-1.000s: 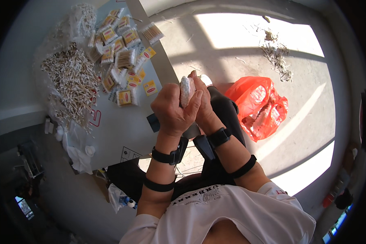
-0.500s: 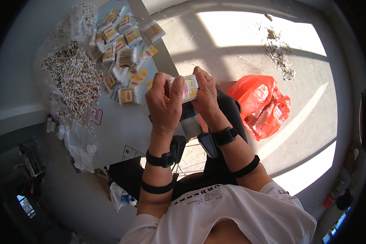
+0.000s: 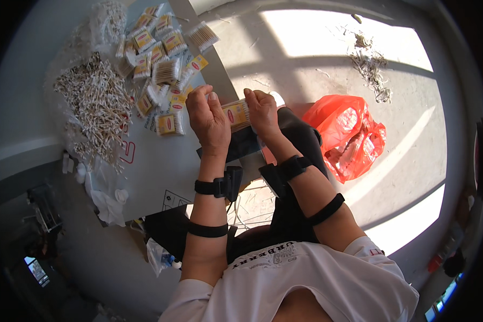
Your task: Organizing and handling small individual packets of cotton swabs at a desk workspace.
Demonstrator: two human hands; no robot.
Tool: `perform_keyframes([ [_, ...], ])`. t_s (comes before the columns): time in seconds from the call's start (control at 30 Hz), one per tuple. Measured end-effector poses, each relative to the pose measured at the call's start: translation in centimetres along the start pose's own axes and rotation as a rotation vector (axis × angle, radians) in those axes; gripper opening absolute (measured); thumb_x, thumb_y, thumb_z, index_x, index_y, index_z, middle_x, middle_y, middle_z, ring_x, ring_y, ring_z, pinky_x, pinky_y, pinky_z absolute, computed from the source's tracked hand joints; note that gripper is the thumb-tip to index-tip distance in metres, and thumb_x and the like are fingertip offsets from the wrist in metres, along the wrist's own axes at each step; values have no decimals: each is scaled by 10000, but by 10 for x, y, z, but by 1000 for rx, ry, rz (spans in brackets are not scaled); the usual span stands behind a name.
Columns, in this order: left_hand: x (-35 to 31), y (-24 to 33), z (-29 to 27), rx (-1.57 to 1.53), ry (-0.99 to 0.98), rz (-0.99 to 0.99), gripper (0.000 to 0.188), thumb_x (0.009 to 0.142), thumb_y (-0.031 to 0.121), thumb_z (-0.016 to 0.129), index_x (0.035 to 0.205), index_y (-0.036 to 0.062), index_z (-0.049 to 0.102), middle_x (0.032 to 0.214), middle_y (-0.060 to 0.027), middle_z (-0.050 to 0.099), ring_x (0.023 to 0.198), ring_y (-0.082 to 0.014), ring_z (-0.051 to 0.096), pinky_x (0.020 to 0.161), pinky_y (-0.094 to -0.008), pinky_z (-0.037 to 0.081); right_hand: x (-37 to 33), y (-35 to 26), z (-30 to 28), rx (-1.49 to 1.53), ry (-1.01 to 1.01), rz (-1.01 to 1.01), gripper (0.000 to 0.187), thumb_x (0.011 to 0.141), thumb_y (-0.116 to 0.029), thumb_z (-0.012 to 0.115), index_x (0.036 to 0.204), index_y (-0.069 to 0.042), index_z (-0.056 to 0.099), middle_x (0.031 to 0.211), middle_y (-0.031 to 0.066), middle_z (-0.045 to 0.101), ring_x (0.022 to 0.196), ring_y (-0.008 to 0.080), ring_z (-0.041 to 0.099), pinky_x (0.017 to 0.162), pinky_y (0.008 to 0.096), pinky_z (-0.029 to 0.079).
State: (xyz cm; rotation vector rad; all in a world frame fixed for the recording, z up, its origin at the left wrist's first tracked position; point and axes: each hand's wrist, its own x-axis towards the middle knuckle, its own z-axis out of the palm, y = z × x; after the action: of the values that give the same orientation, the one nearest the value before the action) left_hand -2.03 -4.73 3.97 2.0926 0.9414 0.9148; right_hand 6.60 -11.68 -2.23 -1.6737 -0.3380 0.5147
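Observation:
A small clear packet of cotton swabs (image 3: pixel 236 115) with a yellow label is stretched between my two hands, beyond the table's right edge. My left hand (image 3: pixel 209 121) is closed at the packet's left side, fingers curled in and largely hidden behind the palm. At the opposite side my right hand (image 3: pixel 263 111) pinches the packet's edge. Below the packet is a dark flat surface (image 3: pixel 236 150), partly covered by my wrists. To the left, several filled swab packets (image 3: pixel 166 71) lie heaped on the table, some with yellow labels showing.
A big pile of loose cotton swabs (image 3: pixel 94 102) spreads over plastic film on the grey table (image 3: pixel 150 172). White crumpled plastic (image 3: pixel 108 206) hangs at its near edge. On the sunlit floor stand a red plastic bag (image 3: pixel 346 137) and a strip of scattered scraps (image 3: pixel 367 67).
The packet has moved down and left and tipped flatter. My left hand has shifted slightly left and up, its thumb no longer over the label; my right hand's fingers have curled tighter.

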Motion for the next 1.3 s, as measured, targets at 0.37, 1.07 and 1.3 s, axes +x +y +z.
perform_keyframes([
  [0.37,7,-23,45,400,-245,281,512,978,407,312,1371,84,363,1457,-163,289,1371,-323,222,1100,-473,169,-4,27,8,-192,18,-111,370,855,-280,581,647,25,563,597,246,519,554,397,548,518,445,411],
  [1.07,12,-27,52,519,-178,160,494,956,419,364,1278,54,447,1373,-191,381,1320,-338,294,1071,-518,205,-2,26,3,-154,-44,-183,279,860,-176,548,678,35,534,576,205,507,502,228,464,531,377,407],
  [1.3,-4,-38,-4,-87,126,15,283,966,252,451,1045,9,572,990,-135,607,907,-234,578,791,-339,466,-2,15,-5,26,-46,53,417,925,-298,542,682,42,548,537,71,463,546,115,413,514,321,375],
])
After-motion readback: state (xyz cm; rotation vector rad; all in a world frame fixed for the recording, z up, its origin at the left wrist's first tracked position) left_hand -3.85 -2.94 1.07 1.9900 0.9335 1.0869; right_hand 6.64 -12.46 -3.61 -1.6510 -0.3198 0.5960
